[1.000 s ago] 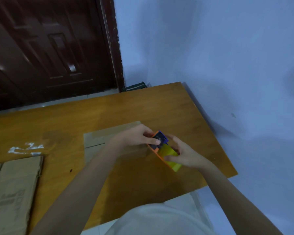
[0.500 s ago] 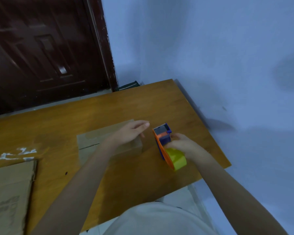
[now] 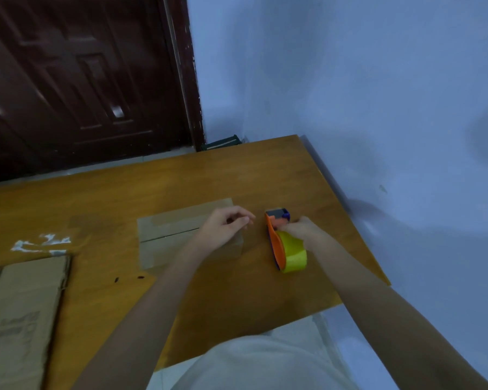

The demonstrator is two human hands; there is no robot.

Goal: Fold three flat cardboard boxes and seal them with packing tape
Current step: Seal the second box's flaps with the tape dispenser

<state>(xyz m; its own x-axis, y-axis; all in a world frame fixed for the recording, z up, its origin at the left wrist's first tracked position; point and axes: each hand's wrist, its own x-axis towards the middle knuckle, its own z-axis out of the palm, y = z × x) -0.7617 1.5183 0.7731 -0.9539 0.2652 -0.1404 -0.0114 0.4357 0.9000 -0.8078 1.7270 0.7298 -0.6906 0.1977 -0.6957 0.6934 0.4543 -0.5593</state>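
A small folded cardboard box (image 3: pixel 169 235) sits mid-table, a strip of tape along its far top edge and a seam line across the top. My left hand (image 3: pixel 226 225) rests over the box's right end, fingers loosely curled, holding nothing. Just right of the box stands an orange and blue tape dispenser (image 3: pixel 279 240) with a yellow-green tape roll. My right hand (image 3: pixel 302 230) grips the dispenser from its right side. Flat cardboard (image 3: pixel 20 311) lies at the near left of the table.
The wooden table (image 3: pixel 237 175) ends close to a pale wall on the right. A dark wooden door stands beyond the far edge. White smears (image 3: pixel 40 244) mark the tabletop on the left. My light clothing fills the bottom of the view.
The dispenser has moved right, off the box, with my right hand. My left hand let go of it and stays over the box's right end.
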